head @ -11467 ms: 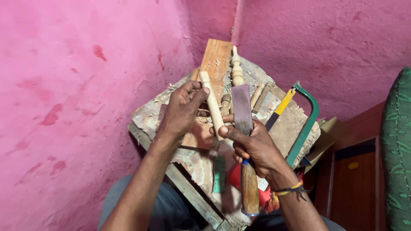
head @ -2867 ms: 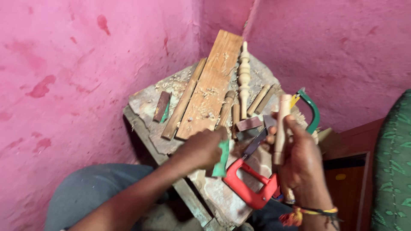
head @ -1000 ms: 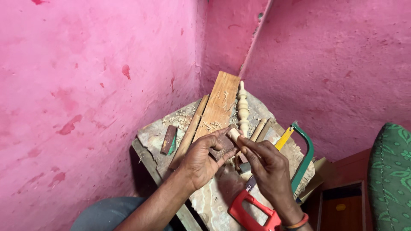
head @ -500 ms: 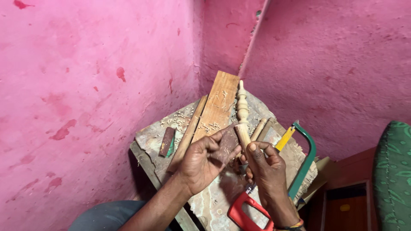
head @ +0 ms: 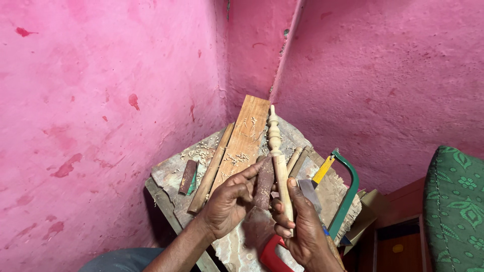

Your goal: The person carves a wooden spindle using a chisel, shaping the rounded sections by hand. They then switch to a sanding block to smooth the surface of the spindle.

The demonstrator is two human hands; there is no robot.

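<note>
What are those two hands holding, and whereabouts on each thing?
The right hand grips a turned wooden spindle near its lower end. The left hand pinches a brown strip of sandpaper against the spindle's shaft.

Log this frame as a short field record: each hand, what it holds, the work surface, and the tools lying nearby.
right hand: grips a turned wooden spindle, tip pointing away
left hand: presses a brown strip of sandpaper against the spindle
surface: worn block strewn with wood shavings
on it: flat board, wooden sticks
right side: green-framed hacksaw
near edge: red saw handle
walls: pink
</note>
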